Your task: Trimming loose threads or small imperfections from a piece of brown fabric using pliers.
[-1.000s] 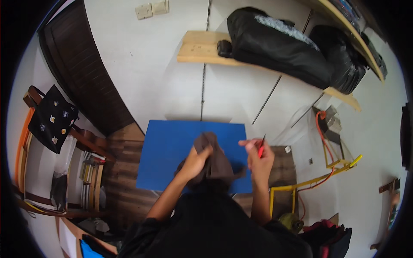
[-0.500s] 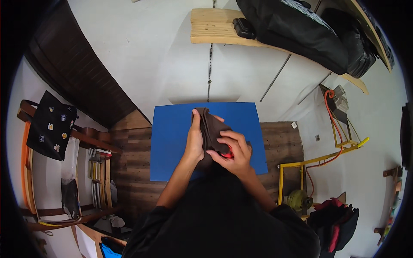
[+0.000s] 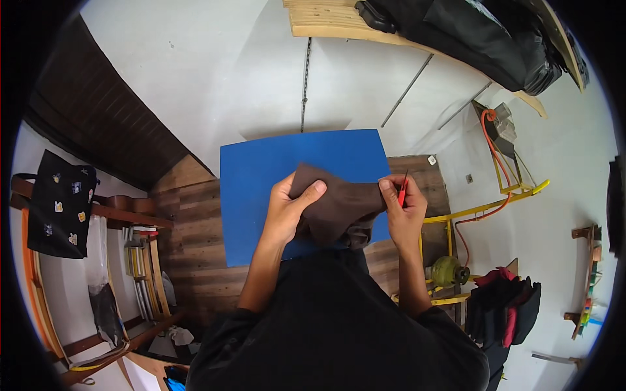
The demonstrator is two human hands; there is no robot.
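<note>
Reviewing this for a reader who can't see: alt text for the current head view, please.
A person's left hand and right hand hold a dark brown cloth spread between them over a blue tabletop; the right also holds a red tool with a dark pointed tip. A wooden shelf holding black bags hangs on the white wall beyond.

Blue table (image 3: 253, 189) on plank floor (image 3: 199, 241)

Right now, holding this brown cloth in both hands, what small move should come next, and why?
Perhaps draw your right hand gently outward to smooth the brown cloth: your left hand pinches its other side, folds bunch below, and the red-handled tool points its tip upward, clear of the fabric.
</note>
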